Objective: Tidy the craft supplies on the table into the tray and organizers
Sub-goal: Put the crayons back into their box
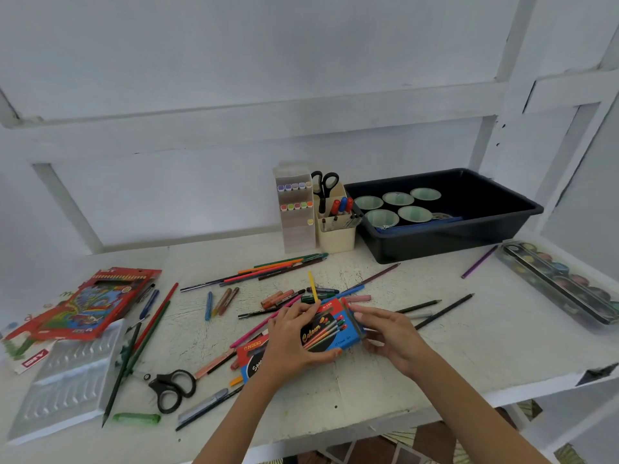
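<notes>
Gripping crayon box [330, 329] over scattered pencils [278, 267], surface [402, 380] centre | left hand [291, 343] fingers curled round its left side | right hand [392, 333] fingers pinching its right end | forearms angled inward

You can read slanted yellow script, seemingly "Colour", on the crayon box [330, 329]; just left of that box, a second box [253, 354] shows "NIKKI" on its red flap, "Spe…" below; smaller print stays unreadable
</notes>
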